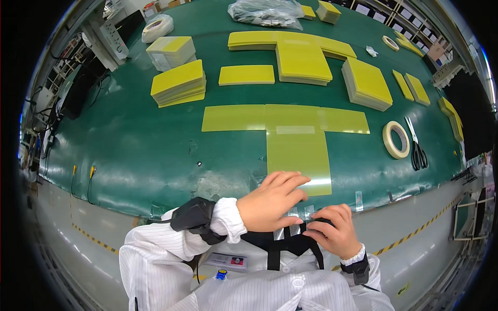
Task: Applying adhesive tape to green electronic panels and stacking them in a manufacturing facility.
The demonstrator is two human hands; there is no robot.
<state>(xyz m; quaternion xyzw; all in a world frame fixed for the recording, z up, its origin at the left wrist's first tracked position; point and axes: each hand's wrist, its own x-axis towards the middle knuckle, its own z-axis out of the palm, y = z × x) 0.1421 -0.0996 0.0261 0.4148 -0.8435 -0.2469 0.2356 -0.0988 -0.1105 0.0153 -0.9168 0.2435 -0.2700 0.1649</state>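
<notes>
My left hand is open over the near edge of the bench, its fingers stretched out by the lower end of a thin yellow-green sheet. Its thumb is close to strips of clear tape hanging from the edge. My right hand is beside these strips, fingers bent and the thumb tip close to the forefinger; anything between them is too small to make out. The sheet makes a T with a left panel and a right panel. A clear tape piece lies across its upper part.
Stacks of yellow sheets stand behind the T, with more at left and right. A tape roll and black-handled scissors lie at right. Another tape strip sticks to the front edge. Clear plastic is heaped at the back.
</notes>
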